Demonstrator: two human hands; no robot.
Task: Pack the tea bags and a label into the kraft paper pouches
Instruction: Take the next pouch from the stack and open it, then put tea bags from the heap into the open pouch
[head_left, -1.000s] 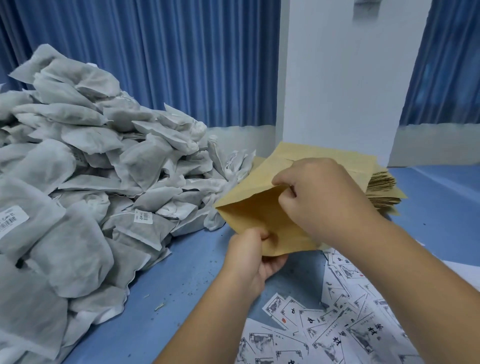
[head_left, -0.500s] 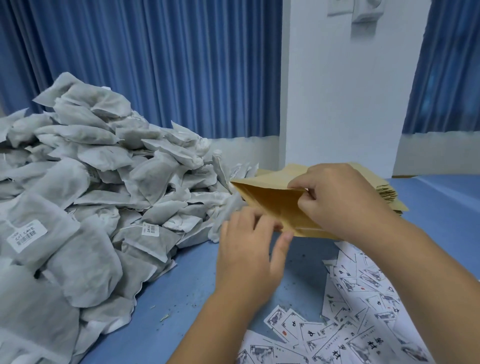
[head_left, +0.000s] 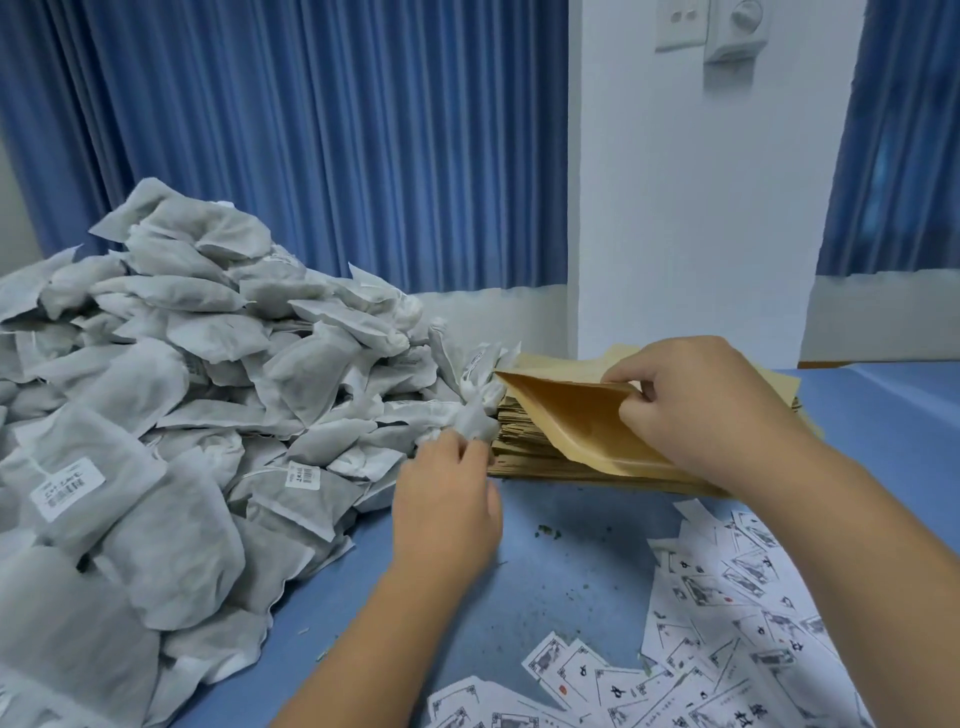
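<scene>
The right hand (head_left: 696, 410) pinches the upper lip of a tan, flat kraft paper pouch (head_left: 576, 415), its mouth agape just above the stack of pouches (head_left: 524, 460) — crisp, stiff paper, probably best gripped at that lip. The left hand (head_left: 447, 499) curls its fingers on a soft, grey-white mesh tea bag (head_left: 475, 422) at the edge of the heap (head_left: 182, 405) — likely light and limp, so a corner should do. Printed white paper labels (head_left: 727, 623) litter the blue tabletop (head_left: 545, 571).

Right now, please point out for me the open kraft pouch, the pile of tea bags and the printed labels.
open kraft pouch (head_left: 582, 441), head view, on its tan front face.
pile of tea bags (head_left: 311, 364), head view, on a bag near the middle.
printed labels (head_left: 727, 613), head view, on a sheet among them.
</scene>
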